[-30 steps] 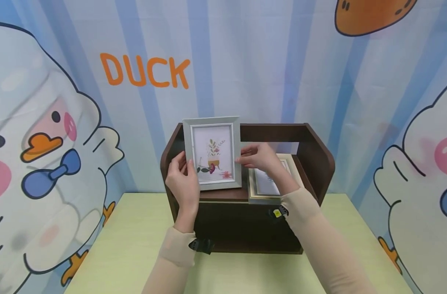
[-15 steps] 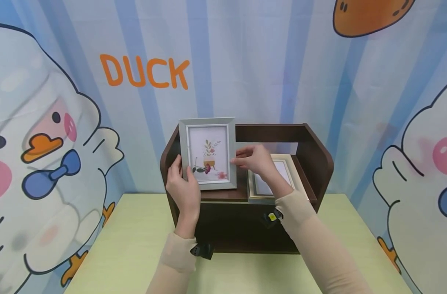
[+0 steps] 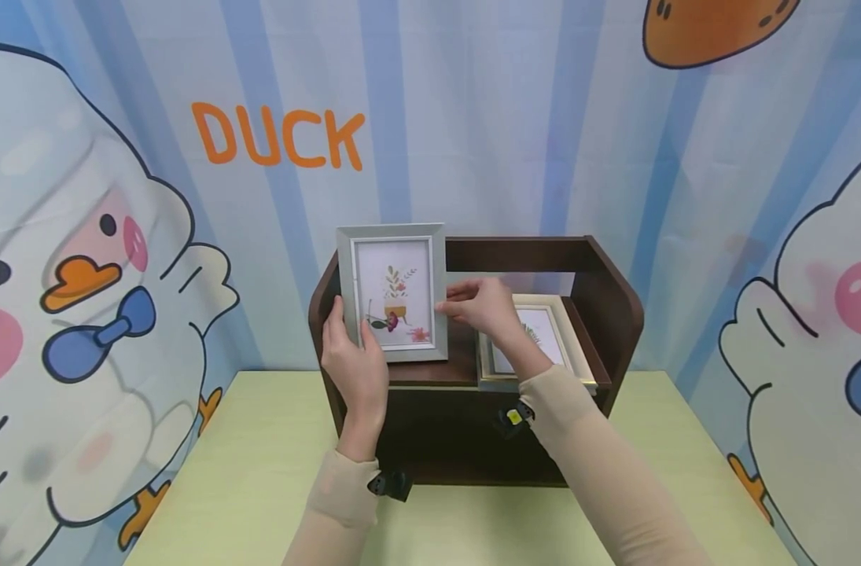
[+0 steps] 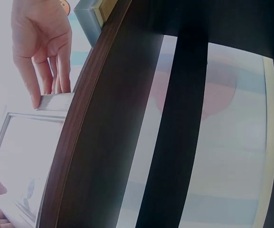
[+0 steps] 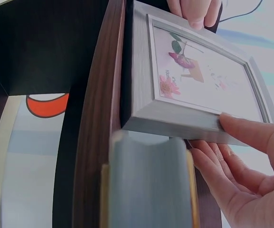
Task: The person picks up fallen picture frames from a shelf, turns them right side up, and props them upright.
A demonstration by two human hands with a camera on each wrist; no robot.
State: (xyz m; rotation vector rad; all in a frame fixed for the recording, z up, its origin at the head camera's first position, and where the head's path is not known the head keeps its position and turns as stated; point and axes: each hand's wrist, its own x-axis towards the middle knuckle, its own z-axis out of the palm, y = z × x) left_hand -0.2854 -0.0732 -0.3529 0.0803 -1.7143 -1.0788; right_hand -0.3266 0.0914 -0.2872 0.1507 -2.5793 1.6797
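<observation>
A silver-grey picture frame [image 3: 438, 338] with a flower print stands nearly upright on the left part of the brown shelf's upper board. My left hand [image 3: 357, 369] holds its left edge, thumb on the front and fingers partly hidden behind. On the opposite edge, my right hand [image 3: 488, 305] pinches it; the right wrist view shows the thumb [image 5: 246, 130] on the front rim and the fingers behind. Beside it, partly covered by my right wrist, cream-and-gold picture frames [image 3: 577, 338] lie stacked flat on the board.
The dark brown two-level shelf [image 3: 472, 440] has raised side panels and a back rail [image 3: 518, 253]. It stands on a pale yellow-green table [image 3: 274, 440]. Behind hangs a striped blue curtain [image 3: 472, 118] with duck prints.
The silver-grey frame has shifted a little left along the shelf, and my right hand has travelled left with it. My left hand stays near the same spot, its fingers now straighter along the edge.
</observation>
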